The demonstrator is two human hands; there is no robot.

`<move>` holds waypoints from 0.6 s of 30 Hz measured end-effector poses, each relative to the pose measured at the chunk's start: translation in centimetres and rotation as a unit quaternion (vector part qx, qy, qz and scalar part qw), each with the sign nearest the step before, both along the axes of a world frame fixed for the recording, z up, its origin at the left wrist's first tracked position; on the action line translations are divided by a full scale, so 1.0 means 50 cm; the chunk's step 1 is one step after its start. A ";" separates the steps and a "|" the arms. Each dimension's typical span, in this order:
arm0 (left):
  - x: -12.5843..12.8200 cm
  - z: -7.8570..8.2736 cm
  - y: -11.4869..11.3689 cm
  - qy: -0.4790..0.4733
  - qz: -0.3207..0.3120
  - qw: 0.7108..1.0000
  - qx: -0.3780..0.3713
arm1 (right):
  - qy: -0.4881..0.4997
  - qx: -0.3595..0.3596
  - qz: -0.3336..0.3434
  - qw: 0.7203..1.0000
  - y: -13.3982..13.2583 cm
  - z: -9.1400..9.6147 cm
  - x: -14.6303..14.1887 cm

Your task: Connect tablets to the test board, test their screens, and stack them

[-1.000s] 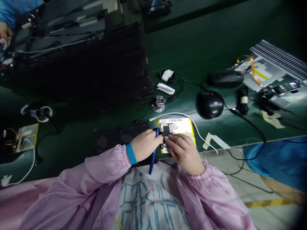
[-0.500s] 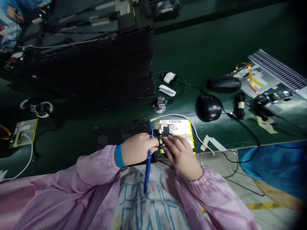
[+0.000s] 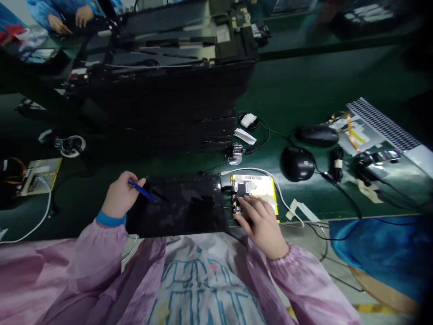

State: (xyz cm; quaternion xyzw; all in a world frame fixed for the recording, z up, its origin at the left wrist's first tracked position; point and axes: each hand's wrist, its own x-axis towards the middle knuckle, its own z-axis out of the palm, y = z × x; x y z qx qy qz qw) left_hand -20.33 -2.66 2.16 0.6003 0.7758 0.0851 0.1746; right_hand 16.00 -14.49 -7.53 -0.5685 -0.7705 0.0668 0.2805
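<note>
Bench [image 3: 291, 88]: dark green, glossy
Stack [image 3: 162, 106]: far, left of middle, dark, layered
Panel [image 3: 196, 207]: near middle, flat, black
Board [image 3: 260, 183]: just right of panel, yellow-edged
Counter [image 3: 234, 154]: just beyond board's far-left corner
Near mouse [image 3: 298, 163]: right of board, black
Far mouse [image 3: 317, 135]: just beyond near mouse, black
Coil [image 3: 337, 163]: right of near mouse
Second board [image 3: 39, 175]: at left, yellow-edged

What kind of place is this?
Probably an electronics workshop or factory: there's a tall stack of dark panels, a bare circuit board under the right hand, and another person's hands beyond the stack.
</note>
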 end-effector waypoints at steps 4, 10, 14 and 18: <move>-0.011 -0.032 0.003 -0.090 0.002 0.996 0.014 | 0.139 -0.064 -0.027 0.988 0.001 0.010 0.022; -0.027 -0.027 0.008 -0.210 0.016 0.978 0.001 | 0.069 -0.031 -0.090 0.993 0.050 0.008 0.028; -0.038 -0.025 0.007 -0.256 0.031 0.966 0.013 | -0.004 0.010 -0.106 0.994 0.072 -0.004 0.013; -0.033 -0.033 0.006 -0.332 0.045 0.941 0.048 | -0.042 0.023 -0.106 0.993 0.074 -0.004 0.008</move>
